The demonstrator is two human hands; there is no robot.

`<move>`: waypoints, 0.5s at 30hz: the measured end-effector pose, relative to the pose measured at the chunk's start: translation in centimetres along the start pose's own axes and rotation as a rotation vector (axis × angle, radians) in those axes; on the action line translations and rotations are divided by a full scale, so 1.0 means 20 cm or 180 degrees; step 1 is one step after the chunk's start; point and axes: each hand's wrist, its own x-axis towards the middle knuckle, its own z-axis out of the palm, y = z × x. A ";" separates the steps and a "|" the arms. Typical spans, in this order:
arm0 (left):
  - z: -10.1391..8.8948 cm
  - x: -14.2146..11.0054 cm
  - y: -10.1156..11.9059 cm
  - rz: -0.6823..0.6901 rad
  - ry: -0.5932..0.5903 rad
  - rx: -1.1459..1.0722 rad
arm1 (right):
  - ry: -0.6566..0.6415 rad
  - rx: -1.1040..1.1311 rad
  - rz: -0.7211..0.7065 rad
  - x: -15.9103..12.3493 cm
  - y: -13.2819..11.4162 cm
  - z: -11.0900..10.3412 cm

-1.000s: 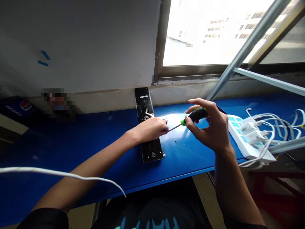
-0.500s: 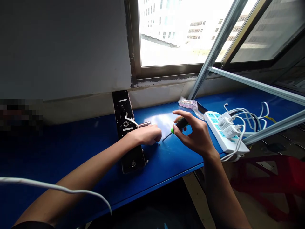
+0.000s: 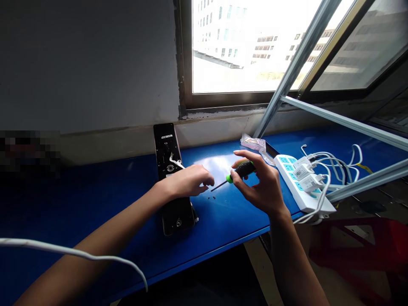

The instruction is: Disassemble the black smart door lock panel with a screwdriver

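Note:
My right hand (image 3: 259,180) grips a screwdriver (image 3: 245,169) with a black and green handle, its thin shaft slanting down to the left. The shaft's tip is close to the fingertips of my left hand (image 3: 191,180). That hand is closed, thumb and fingers curled together; whatever they may pinch is too small to make out. Below the tip, two tiny dark screws (image 3: 211,197) lie on the blue tabletop (image 3: 223,216). Under my left hand and wrist lies a long black door-lock panel (image 3: 178,212), its middle partly hidden. A white cable (image 3: 175,162) comes out of it.
A white power strip (image 3: 291,182) with plugged-in chargers and tangled cables is at the right, beside a metal frame (image 3: 287,80). A clear plastic bag (image 3: 253,142) lies near the wall. Another white cable (image 3: 89,255) crosses above my left forearm. A red stool (image 3: 360,246) stands below, right.
My left hand has shifted slightly, its fingertips nearer the screwdriver tip. The tip has moved left, up from the tabletop. Two screws now show below it.

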 end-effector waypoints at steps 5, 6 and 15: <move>-0.12 -0.26 -0.06 -0.0136 0.1091 -0.0657 | -0.0135 0.0471 -0.0336 0.13 -0.07 0.07; -0.14 -0.32 -0.08 -0.0262 0.1134 -0.0732 | -0.0176 0.0512 -0.0470 0.18 -0.10 0.09; -0.17 -0.58 -0.22 -0.0783 0.0822 -0.1157 | -0.0858 0.0574 -0.1472 0.57 -0.27 0.32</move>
